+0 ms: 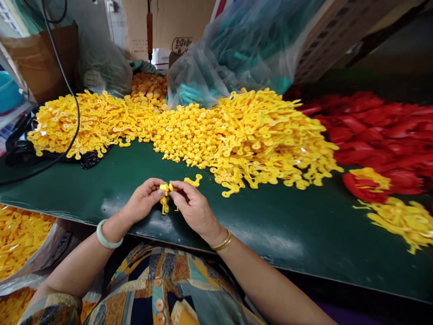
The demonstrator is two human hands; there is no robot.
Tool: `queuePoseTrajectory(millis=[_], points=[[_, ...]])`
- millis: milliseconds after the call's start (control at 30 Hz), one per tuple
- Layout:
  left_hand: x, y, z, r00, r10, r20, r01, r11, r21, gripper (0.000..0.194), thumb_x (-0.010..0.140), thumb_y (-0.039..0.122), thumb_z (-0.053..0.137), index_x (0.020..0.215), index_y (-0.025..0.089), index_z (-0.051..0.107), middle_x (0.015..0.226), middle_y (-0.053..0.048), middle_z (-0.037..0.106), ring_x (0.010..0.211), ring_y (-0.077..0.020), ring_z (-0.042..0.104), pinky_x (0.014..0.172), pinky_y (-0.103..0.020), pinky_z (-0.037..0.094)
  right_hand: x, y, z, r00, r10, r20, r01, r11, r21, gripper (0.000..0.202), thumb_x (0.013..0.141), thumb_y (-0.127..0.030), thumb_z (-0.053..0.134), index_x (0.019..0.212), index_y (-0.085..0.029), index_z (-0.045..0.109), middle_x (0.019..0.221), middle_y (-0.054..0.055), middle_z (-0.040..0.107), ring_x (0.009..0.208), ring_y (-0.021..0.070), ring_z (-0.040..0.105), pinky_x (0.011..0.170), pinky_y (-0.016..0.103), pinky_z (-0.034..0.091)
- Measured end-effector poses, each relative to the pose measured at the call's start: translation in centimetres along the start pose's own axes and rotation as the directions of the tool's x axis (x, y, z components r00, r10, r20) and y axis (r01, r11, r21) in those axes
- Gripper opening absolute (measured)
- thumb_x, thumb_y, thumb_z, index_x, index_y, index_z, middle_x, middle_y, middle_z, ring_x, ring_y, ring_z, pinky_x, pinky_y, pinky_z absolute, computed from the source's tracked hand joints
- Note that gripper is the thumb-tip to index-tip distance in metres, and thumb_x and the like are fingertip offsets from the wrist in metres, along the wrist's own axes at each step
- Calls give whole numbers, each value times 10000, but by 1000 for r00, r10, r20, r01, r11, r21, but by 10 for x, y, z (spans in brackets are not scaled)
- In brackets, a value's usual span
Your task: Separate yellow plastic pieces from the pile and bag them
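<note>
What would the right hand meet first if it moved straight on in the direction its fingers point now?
The right hand points left, toward the left hand. It would first meet the small yellow plastic part pinched between both hands, then probably the left fingertips right behind it.

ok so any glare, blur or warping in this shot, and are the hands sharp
Head view: both hands, left hand and right hand, and the small yellow plastic piece pinched between them are sharp; soft glare streaks the dark green table top; edges bow with wide-angle distortion; the red plastic pile at right looks smeared; the clear plastic bag shows pale sheen.
</note>
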State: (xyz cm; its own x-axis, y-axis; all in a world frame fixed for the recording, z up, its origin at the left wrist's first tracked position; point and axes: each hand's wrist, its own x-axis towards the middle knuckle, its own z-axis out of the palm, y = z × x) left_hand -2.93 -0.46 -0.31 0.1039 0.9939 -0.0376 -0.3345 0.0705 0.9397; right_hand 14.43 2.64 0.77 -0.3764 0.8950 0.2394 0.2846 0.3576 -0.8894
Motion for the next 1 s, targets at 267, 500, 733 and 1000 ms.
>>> queuePoseTrajectory(millis=[267,500,733,1000], points=[[-2,-2,-1,998,63,18,-65,987,144,341,834,426,678,1037,154,647,874,-51,657,784,-140,601,733,-254,477,0,-2,-4,991,103,83,-117,975,191,221,854,-327,636,1060,-258,677,948,20,712,818,171,672,778,310,569],[-5,1,0,996,-9,91,7,1000,20,349,844,438,665,1040,157,598,853,-39,647,714,-137,628,701,-276,514,-1,-1,-6,996,42,79,-56,982,181,213,859,-351,646,1050,-266,690,912,19,691,808,173,662,762,311,562],[-5,2,2,995,-51,83,56,997,-61,357,805,429,714,996,151,599,845,-33,650,689,-128,631,679,-272,541,-2,-6,-6,994,-102,37,100,994,46,184,877,-310,633,1044,-272,700,917,37,683,833,177,646,784,312,549],[-12,-3,9,989,-94,111,124,947,-296,320,810,361,726,1015,148,602,821,-30,664,685,-134,655,693,-294,564,-5,2,-5,999,12,45,-24,962,272,235,884,-332,625,1097,-236,650,913,21,691,788,145,657,742,271,561]])
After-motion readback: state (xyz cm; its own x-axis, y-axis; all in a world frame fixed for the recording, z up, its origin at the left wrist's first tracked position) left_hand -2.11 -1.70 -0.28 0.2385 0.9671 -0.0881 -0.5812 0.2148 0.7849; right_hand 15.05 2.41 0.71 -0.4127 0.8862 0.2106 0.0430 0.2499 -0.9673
